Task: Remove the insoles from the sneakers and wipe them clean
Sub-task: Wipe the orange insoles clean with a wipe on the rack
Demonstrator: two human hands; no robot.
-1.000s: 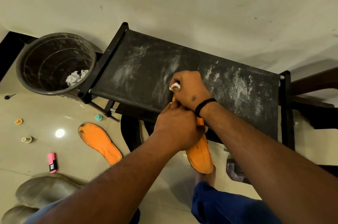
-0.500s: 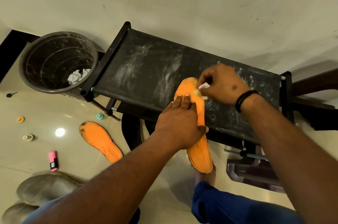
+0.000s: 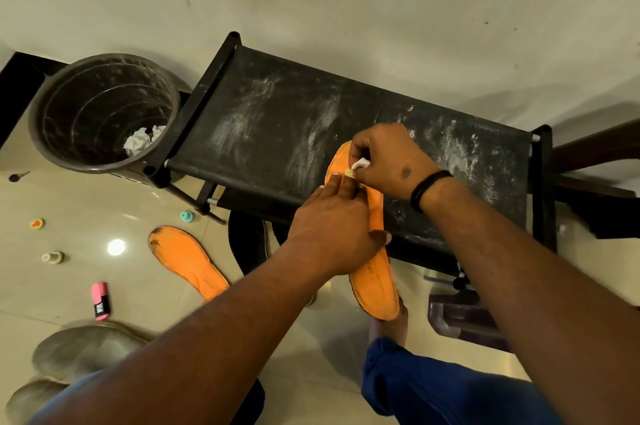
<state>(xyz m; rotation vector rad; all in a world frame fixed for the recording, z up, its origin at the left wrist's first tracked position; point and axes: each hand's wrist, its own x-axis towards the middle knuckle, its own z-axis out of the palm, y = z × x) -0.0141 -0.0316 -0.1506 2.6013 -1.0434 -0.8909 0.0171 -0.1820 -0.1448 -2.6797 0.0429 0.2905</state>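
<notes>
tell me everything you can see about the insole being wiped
The insole is orange, flat and foot-shaped, with a darker, worn edge and small print near the heel. It looks like foam or fabric. Its toe end lies on the dusty black rack top and its heel juts past the rack's front edge above a bare foot. The left hand presses flat across its middle, while the right hand pinches a small white wad against its toe end.

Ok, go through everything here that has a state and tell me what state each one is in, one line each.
Insole on the rack: pressed down by the left hand, heel end overhanging.
Wipe: bunched, pinched in the right hand against the insole's toe end.
Second insole: flat on the floor, untouched.
Bin: upright, open, crumpled paper inside.
Rack top: dusty, smeared white.
Pink highlighter: lying on the floor.
</notes>
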